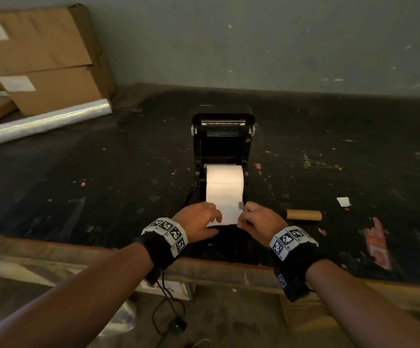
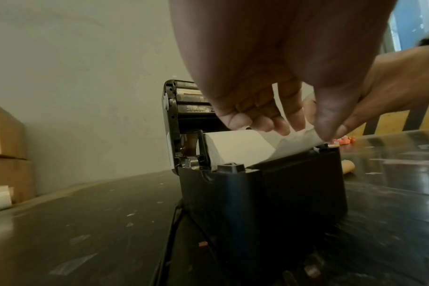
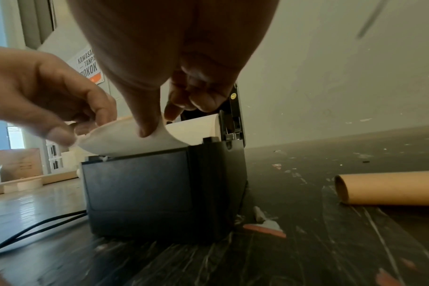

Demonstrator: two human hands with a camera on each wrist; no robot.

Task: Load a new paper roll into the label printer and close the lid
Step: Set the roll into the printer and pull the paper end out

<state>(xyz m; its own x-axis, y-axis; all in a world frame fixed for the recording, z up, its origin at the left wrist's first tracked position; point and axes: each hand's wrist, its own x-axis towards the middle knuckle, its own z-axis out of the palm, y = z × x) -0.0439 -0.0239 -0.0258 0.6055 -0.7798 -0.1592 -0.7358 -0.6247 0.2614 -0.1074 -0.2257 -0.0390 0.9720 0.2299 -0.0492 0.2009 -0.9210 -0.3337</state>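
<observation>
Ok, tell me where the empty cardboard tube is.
In the head view the tube lies on its side on the dark table, right of the printer and just beyond the right hand.

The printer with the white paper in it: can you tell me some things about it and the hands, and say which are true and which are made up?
1. The lid of the label printer is shut. False: it stands open behind the roll.
2. The paper roll sits inside the printer. True.
3. Both hands hold the loose end of the paper. True: the left hand and the right hand pinch it at its two sides.
4. The empty cardboard tube stands upright on the lid. False: it lies on its side on the table, to the right of the printer.
5. The paper is red. False: it is white.
</observation>
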